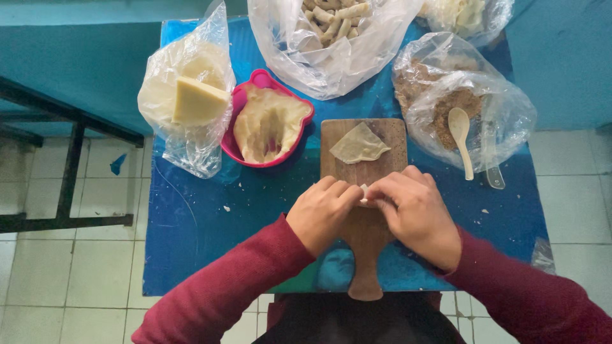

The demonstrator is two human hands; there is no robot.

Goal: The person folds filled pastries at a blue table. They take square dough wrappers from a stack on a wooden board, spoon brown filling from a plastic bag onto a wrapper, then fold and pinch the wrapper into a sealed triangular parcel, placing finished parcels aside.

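A wooden paddle-shaped board [376, 132] lies on the blue table [204, 216]. My left hand [320, 212] and my right hand [414, 207] meet over the board's middle, fingers curled together on a small pale dough wrapper roll [364, 193] that barely shows between them. A flat folded wrapper [358, 144] rests on the board's far end, apart from both hands. Both forearms wear dark red sleeves.
A pink tray [259, 79] holds loose wrappers. To its left a clear bag [185, 95] holds a stack of square wrappers. A bag of finished rolls [331, 32] stands at the back. At right a bag of brown filling [459, 102] holds a white spoon [460, 130].
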